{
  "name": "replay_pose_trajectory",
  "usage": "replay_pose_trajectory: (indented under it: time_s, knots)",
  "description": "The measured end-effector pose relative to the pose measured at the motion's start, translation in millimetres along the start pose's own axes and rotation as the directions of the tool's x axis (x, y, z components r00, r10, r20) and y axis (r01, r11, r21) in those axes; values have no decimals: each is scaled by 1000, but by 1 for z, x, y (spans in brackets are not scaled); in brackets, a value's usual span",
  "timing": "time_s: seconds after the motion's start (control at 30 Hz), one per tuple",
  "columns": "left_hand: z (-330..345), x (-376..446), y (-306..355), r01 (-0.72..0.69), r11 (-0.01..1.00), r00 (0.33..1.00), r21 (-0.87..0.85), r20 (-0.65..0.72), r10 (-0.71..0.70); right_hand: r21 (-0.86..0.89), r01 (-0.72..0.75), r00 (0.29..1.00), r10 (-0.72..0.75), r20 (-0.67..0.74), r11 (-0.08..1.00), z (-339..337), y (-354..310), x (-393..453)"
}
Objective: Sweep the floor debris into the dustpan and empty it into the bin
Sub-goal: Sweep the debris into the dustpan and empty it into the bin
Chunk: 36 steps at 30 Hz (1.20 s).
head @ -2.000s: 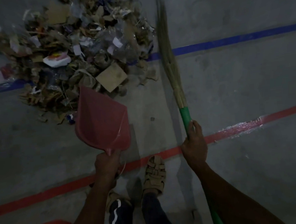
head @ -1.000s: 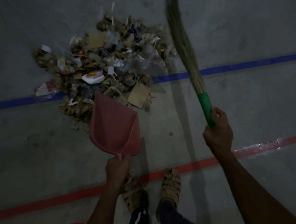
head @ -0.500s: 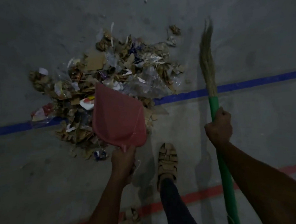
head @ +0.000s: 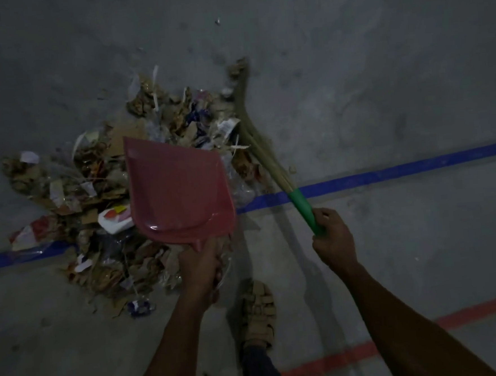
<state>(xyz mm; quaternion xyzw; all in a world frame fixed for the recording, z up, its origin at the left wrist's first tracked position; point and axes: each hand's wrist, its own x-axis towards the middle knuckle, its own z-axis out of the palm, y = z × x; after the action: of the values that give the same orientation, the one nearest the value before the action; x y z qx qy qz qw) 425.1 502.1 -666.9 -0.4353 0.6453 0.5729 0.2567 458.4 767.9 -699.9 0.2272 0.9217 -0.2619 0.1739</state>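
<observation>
Industrial hall: bare concrete floor (head: 379, 61), blue line (head: 401, 169), red line (head: 355, 353).

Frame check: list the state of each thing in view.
Dustpan: empty, held over the pile.
Broom: bristles against the pile's right edge.
Debris pile: on the floor, unswept.
Left hand: grips the dustpan handle.
Right hand: grips the green broom handle.

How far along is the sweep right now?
Done: debris pile gathered across the blue line. In hand: left hand holds the empty dustpan over it; right hand angles the broom against its far edge. Left: sweeping in and emptying; no bin visible.
</observation>
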Motion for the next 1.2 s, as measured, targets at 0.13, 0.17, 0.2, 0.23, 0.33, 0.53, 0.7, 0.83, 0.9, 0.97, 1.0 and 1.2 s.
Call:
replay_pose_trajectory:
  time_s: [0.13, 0.17, 0.2, 0.23, 0.33, 0.53, 0.7, 0.83, 0.9, 0.97, 1.0, 1.2]
  knots:
    - [-4, 15, 28, -42, 999, 998, -9, -46, 41, 35, 13, 988, -7, -154, 999, -17, 3, -6]
    - [-5, 19, 36, -67, 998, 996, -17, -59, 66, 46, 0, 983, 8, -184, 999, -21, -1, -2]
    - [-5, 22, 44, -87, 996, 994, -22, -66, 85, 55, -20, 978, 31, -205, 998, -25, -5, 3]
    - [-4, 25, 51, -104, 994, 992, -20, -69, 103, 59, -36, 974, 49, -221, 998, -29, -9, 10]
    - [-2, 38, 67, -121, 992, 991, -36, -56, 119, 3, -47, 977, 47, -208, 999, -37, -21, 42]
    - [2, 72, 74, -130, 989, 991, -63, -35, 128, -68, -53, 993, 46, -106, 996, -35, -70, 142]
    - [0, 83, 65, -81, 992, 996, -94, -28, 79, -76, -64, 991, 54, -124, 995, -23, -118, 204]
    - [-10, 89, 60, -36, 993, 998, -113, -50, 31, -112, -55, 990, 40, -133, 992, -21, -158, 239]
    - [-16, 92, 61, -11, 994, 999, -105, -49, 6, -150, -55, 991, 36, -125, 987, -22, -174, 254]
    - [-22, 94, 64, 19, 995, 998, -94, -53, -24, -204, -63, 992, 38, -123, 977, -22, -186, 265]
    - [-25, 95, 67, 30, 995, 998, -94, -55, -35, -234, -51, 993, 25, -115, 971, -20, -190, 269]
    - [-34, 102, 85, 3, 993, 995, -118, -100, -15, -278, 2, 996, -27, -85, 960, -4, -184, 258]
